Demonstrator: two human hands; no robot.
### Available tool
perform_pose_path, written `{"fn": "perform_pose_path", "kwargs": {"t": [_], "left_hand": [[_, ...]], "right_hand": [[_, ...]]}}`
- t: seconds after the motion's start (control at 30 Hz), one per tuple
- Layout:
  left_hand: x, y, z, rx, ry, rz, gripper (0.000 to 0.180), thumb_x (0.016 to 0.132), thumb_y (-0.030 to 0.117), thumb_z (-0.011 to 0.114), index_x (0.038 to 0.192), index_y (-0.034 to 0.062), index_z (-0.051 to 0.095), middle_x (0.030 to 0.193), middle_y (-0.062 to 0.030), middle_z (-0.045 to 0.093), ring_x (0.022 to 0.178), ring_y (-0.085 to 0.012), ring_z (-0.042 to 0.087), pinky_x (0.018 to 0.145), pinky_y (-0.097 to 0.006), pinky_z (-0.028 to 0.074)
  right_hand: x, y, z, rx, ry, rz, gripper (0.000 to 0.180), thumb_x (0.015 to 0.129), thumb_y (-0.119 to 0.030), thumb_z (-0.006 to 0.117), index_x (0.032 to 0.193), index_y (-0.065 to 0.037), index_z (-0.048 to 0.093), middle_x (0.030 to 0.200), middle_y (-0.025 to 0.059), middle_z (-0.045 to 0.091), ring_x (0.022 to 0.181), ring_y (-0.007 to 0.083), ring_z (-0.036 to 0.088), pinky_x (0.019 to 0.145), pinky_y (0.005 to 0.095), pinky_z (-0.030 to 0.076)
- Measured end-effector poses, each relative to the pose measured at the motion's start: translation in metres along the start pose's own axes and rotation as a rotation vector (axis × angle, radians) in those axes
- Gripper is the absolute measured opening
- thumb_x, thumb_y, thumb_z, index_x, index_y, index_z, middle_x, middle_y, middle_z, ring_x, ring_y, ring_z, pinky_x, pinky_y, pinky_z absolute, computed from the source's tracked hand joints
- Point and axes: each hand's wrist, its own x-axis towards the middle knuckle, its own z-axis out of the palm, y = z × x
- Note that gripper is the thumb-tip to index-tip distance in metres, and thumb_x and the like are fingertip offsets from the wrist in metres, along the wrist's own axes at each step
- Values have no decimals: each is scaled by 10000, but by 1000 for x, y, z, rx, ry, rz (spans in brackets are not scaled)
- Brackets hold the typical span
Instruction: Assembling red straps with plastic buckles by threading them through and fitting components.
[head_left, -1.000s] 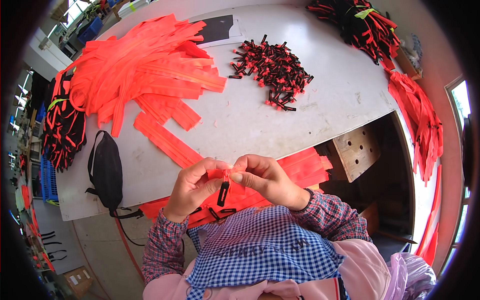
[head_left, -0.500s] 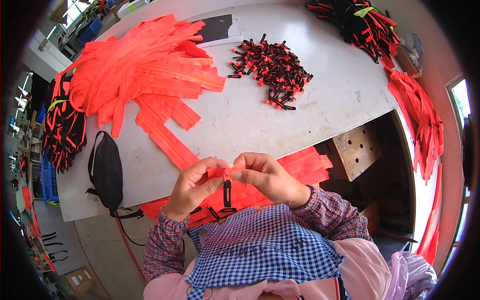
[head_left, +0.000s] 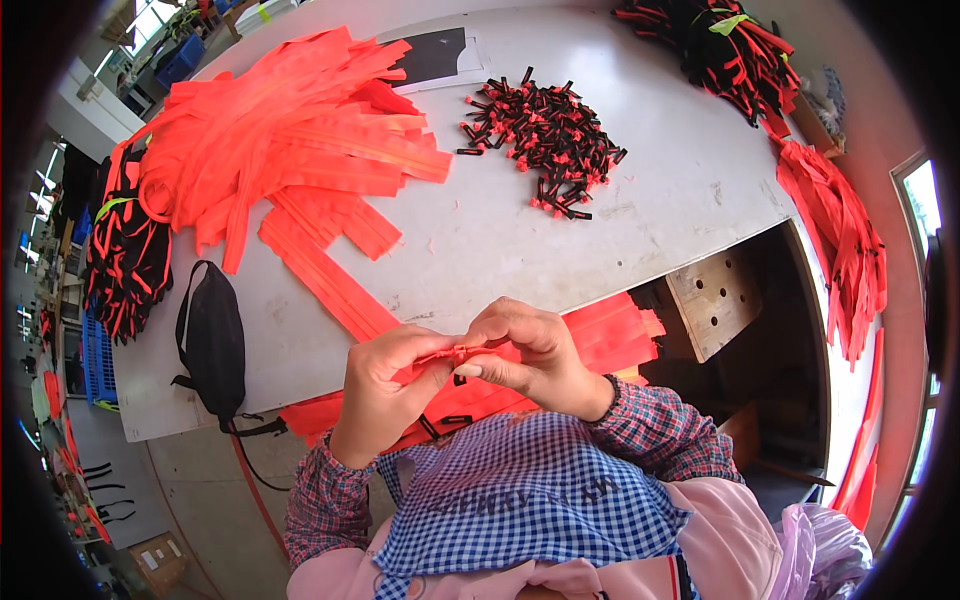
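Observation:
My left hand [head_left: 385, 385] pinches the end of a bright orange-red zipper tape [head_left: 330, 285], which runs back across the white table to a heap of similar zipper tapes [head_left: 270, 130]. Close against it, my right hand [head_left: 530, 350] pinches at the same end with thumb and forefinger. A small zipper slider with a black pull [head_left: 460, 379] shows just under the fingertips, largely covered by them. More orange-red tapes [head_left: 610, 335] lie across my lap below both hands, with a few black pulls [head_left: 456, 419] on them. A pile of sliders with black pulls [head_left: 545, 145] lies farther off on the table.
A black pouch [head_left: 212, 340] with a strap lies at the table's left edge. Black-and-red bundles [head_left: 130, 245] hang at the left, with another bundle [head_left: 715, 50] at the back right. Red strips [head_left: 835, 240] drape over the right side, past an open recess with a holed wooden board [head_left: 712, 300].
The black pull that hung down between my fingers is now mostly hidden under them. My left hand has turned and dropped slightly, and the long tape has shifted a little left.

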Motion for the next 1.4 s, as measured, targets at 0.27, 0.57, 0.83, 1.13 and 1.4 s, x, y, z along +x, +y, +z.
{"fn": "perform_pose_path", "kwargs": {"t": [0.27, 0.57, 0.83, 1.13, 1.4], "left_hand": [[0, 10, -1, 118, -22, 12, 183, 783, -93, 744, 956, -31, 735, 888, -114, 721, 776, -184, 696, 661, -284, 545], [0, 5, -3, 75, -51, -12, 183, 771, -99, 749, 941, -33, 733, 900, -126, 730, 806, -199, 716, 678, -289, 563], [-1, 1, -3, 55, -85, -10, 193, 769, -95, 759, 944, -15, 741, 901, -109, 717, 815, -186, 704, 686, -281, 562], [-1, 1, 1, 25, -55, -15, 182, 720, -93, 777, 876, -14, 727, 810, -70, 671, 737, -149, 651, 644, -268, 510], [3, -1, 5, -129, -98, -83, 186, 760, -100, 747, 927, -22, 722, 865, -83, 691, 786, -154, 667, 675, -270, 526]], "right_hand": [[-1, 3, -1, -233, -3, -190, 246, 810, -131, 835, 1008, -58, 708, 937, 67, 678, 878, 228, 641, 752, 338, 536], [-2, 0, 3, -299, 33, -251, 245, 800, -156, 843, 996, -81, 717, 903, 54, 658, 838, 223, 627, 731, 342, 514], [-3, 2, 2, -294, 10, -289, 235, 818, -159, 825, 1004, -81, 705, 907, 49, 650, 849, 226, 626, 744, 353, 509], [-5, 4, 1, -248, -49, -255, 214, 828, -145, 819, 986, -78, 691, 919, 58, 630, 881, 235, 615, 762, 356, 510], [-7, 4, -2, -193, -61, -219, 203, 837, -114, 811, 968, -70, 663, 910, 75, 615, 891, 250, 611, 753, 355, 516]]}}
